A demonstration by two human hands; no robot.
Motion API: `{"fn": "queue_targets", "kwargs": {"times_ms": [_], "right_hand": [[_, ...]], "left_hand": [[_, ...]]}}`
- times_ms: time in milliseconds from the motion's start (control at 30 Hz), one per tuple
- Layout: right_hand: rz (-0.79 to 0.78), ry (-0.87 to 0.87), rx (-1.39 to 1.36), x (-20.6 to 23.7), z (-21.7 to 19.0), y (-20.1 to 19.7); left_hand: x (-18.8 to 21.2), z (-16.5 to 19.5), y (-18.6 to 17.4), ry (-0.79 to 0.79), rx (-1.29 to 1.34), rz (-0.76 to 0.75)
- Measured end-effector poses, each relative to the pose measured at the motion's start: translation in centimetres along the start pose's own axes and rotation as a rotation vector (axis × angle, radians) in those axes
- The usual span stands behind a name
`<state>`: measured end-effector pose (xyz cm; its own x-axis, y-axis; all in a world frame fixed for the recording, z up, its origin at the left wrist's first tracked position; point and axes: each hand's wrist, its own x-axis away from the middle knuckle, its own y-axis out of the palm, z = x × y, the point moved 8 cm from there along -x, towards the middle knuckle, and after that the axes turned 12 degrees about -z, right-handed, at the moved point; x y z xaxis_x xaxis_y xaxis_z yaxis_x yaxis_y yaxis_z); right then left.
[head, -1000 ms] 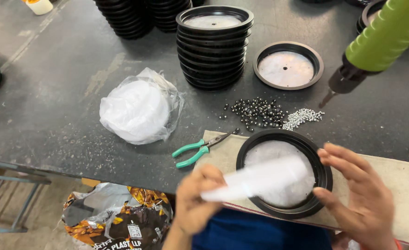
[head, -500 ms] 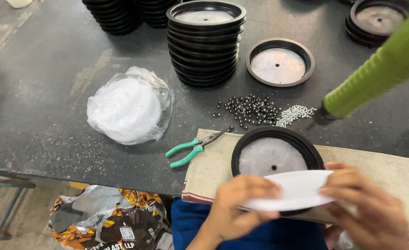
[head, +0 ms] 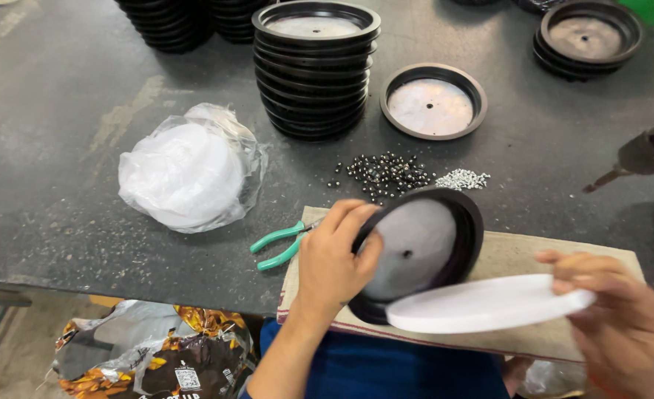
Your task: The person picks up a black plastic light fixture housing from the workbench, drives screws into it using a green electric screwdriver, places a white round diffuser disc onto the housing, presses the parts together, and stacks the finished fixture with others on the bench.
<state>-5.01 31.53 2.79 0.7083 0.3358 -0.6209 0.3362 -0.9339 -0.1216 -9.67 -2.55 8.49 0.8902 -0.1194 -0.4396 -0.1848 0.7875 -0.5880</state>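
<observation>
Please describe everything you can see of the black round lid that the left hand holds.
The lid is a round black piece, plastic by its look, with a raised rim around a flat grey inner face that has a small hole in the middle. It is tilted up on its edge over the board at the table's near edge. The left hand grips its left rim, fingers curled over the top. A white disc, held by the right hand, covers its lower edge.

workshop | stacked black round parts (head: 316, 70) | loose screws (head: 383, 174) | pliers (head: 282, 245) | drill (head: 641, 151) | worn bench (head: 68, 89)
</observation>
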Motion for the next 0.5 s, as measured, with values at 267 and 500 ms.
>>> {"fn": "queue_targets", "kwargs": {"times_ms": [267, 500], "right_hand": [[0.077, 0.023, 0.323, -1.9, -0.9, 5.0], [0.344, 0.084, 0.61, 1.1, -3.2, 7.3]], "left_hand": [[2.8, 6.8, 1.1, 0.268, 0.416, -0.378], [4.8, 9.1, 1.9, 0.301, 0.427, -0.518]]}}
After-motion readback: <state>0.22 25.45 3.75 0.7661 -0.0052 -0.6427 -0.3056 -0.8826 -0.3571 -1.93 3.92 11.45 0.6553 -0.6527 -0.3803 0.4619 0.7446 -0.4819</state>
